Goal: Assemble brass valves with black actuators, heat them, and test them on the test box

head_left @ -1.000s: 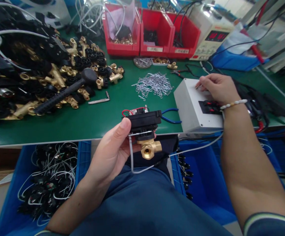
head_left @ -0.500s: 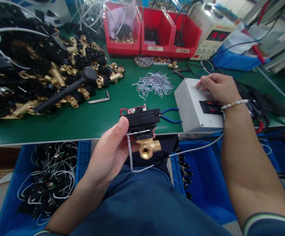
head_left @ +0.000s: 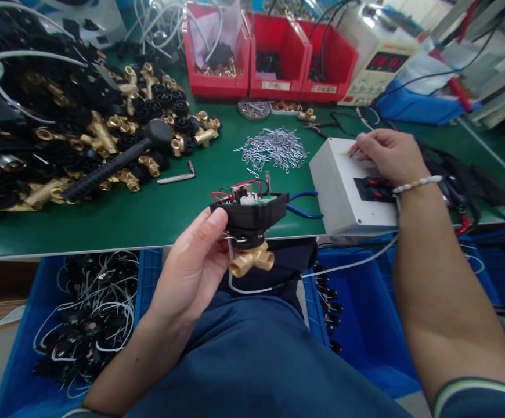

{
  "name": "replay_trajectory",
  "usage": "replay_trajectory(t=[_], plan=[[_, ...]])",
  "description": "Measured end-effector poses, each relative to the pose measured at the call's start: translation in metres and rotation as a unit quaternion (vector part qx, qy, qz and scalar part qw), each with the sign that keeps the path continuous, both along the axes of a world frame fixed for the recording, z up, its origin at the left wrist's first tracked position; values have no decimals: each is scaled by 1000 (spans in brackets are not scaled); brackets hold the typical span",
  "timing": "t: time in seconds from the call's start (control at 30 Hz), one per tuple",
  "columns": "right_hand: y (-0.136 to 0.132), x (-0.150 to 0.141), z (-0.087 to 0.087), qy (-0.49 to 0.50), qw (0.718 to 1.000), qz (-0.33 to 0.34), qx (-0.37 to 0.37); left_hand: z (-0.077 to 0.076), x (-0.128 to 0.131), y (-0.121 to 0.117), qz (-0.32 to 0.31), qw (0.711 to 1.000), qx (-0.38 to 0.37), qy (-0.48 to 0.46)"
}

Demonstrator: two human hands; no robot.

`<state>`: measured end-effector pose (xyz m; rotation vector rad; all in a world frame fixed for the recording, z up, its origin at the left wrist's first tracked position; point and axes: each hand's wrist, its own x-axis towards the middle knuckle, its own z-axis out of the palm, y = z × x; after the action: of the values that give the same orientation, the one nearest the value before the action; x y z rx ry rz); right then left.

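Note:
My left hand (head_left: 195,255) is closed around a motorized ball valve (head_left: 252,217) held over the table's front edge. Its black housing is uncovered on top, showing a green circuit board and red wires, and its brass three-way body (head_left: 252,259) points down. A grey cable runs from the valve toward the right. My right hand (head_left: 385,154) rests on a light grey control box (head_left: 337,191), finger and thumb pinched on a small metal toggle switch (head_left: 353,153) on its top. Fingers partly hide the switch. Blue-handled pliers (head_left: 305,215) lie between valve and box.
Piled valves (head_left: 100,136) and a black mallet (head_left: 117,162) cover the left of the green table (head_left: 209,168). Metal clips (head_left: 274,148) lie in the middle, with red bins (head_left: 220,84) and a power supply (head_left: 374,64) behind. Blue crates (head_left: 148,278) stand below the edge.
My left hand has tilted and turned the valve, so its circuit board now shows and the brass ports face differently. The power supply's red reading has changed. My right hand stays at the switch.

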<state>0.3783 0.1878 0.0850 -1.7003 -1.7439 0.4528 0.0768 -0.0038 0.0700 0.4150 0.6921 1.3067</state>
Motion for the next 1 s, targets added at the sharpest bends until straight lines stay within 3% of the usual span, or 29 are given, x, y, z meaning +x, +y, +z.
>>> replay_trajectory(t=[0.3, 0.7, 1.0], plan=[[10, 9, -7, 33, 999, 11, 11, 9, 1, 3, -44, 994, -64, -74], [8, 12, -8, 11, 998, 60, 27, 8, -2, 2, -63, 991, -47, -105], [8, 12, -7, 5, 999, 33, 15, 6, -2, 1, -66, 991, -28, -115]])
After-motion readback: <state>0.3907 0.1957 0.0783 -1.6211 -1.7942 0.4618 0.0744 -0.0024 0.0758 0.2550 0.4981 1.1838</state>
